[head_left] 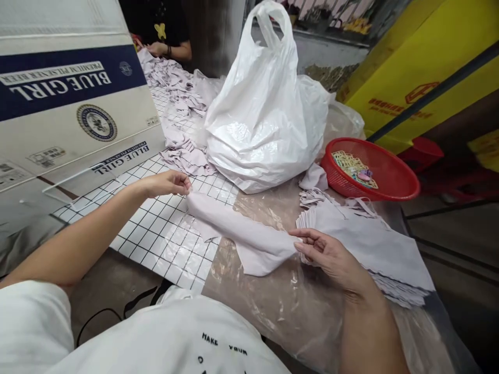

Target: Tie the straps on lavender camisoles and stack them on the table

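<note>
The right hand (331, 254) pinches one end of the pale cloth (249, 231) between thumb and fingertips; the left hand (167, 184), fingers curled, pinches the other. Uneven pulling could slip a corner free, or the fabric stack (362, 239) beside the right hand could snag it. The cloth's long axis runs from hand to hand, loose edge toward the wearer. Beyond both stands a white bag (265, 114).

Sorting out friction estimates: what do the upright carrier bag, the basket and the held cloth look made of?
Carrier bag: thin plastic film, glossy highlights.
Basket: probably molded plastic, semi-gloss red, perforated wall.
Cloth: likely smooth matte knit, soft folds; fiber unclear.
</note>
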Available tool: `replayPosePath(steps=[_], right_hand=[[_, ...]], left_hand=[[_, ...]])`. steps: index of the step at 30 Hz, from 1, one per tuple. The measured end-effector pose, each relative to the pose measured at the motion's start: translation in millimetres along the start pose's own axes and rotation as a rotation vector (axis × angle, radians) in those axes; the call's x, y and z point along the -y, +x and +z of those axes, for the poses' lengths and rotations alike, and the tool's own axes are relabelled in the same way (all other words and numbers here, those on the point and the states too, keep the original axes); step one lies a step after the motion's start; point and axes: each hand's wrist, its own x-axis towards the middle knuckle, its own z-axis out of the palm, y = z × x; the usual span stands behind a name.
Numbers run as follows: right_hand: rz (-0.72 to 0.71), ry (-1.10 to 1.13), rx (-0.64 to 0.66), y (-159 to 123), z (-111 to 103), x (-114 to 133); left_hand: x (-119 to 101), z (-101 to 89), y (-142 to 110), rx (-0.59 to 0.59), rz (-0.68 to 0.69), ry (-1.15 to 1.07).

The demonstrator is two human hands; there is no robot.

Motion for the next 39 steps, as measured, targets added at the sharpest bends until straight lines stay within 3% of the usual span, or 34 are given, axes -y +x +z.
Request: replayPosePath(steps=[4, 9, 14, 19, 24, 30, 34, 39], right_hand=[[0.003, -0.067, -0.081, 28.2, 5.5, -22.6], [-0.004, -0.031, -0.154, 60.6, 15.1, -50.6], [-0.006, -0.093, -0.227, 65.2, 15.8, -56.9], [-0.010, -0.043, -0.237, 57.7, 16.5, -50.2], [0.001, 0.114, -0.234, 56.0, 20.5, -56.6], [-0.019, 0.177, -0.086, 53.3, 21.7, -58.8], [-0.006, 0.084, 0.001, 45.7, 21.9, -48.8], [-0.002, 0.148, -0.026, 25.0, 21.5, -27.5]], left_hand=[[15.5, 12.2, 22.1, -0.095, -0.091, -0.011], [28.5, 32.6, 46.7, -0.180, -0.092, 0.108], [25.8, 52.9, 68.8, -0.200, -0.100, 0.297], [23.2, 61.6, 80.7, -0.141, -0.137, 0.403], [31.2, 54.6, 70.5, -0.128, -0.141, 0.325], [33.8, 41.7, 50.8, -0.195, -0.045, 0.030], [23.0, 34.1, 38.7, -0.230, 0.054, -0.173], [-4.6, 32.0, 16.2, -0.275, 0.161, -0.398]])
